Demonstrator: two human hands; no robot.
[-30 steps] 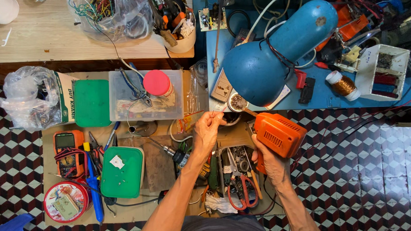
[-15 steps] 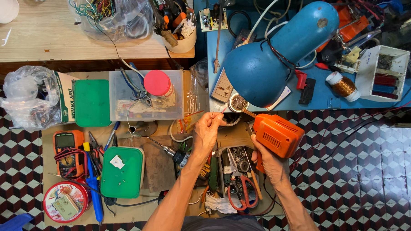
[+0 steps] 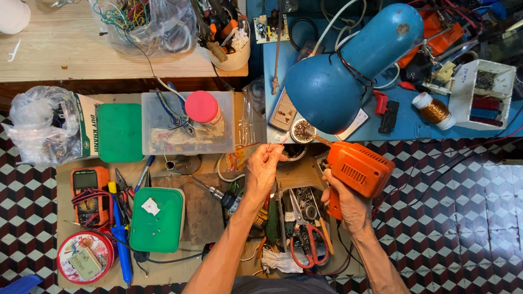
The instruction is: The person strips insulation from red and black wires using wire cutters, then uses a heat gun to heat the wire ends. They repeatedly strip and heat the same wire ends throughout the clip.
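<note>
My left hand (image 3: 263,167) is raised over the middle of a low wooden board (image 3: 203,215), fingers pinched on a thin red wire (image 3: 276,144) that points up toward a blue desk lamp (image 3: 343,74). My right hand (image 3: 347,205) grips the handle of an orange soldering gun (image 3: 359,169), whose tip points up and left toward the wire end and a small round tin (image 3: 301,130). Scissors with red handles (image 3: 308,244) and pliers lie just below the two hands.
Left on the board sit an orange multimeter (image 3: 89,193), a green box (image 3: 157,219), a round red tin (image 3: 84,257) and a blue screwdriver (image 3: 121,239). A clear tray with a pink-capped jar (image 3: 202,107) stands behind. A white parts bin (image 3: 481,94) sits on the blue table.
</note>
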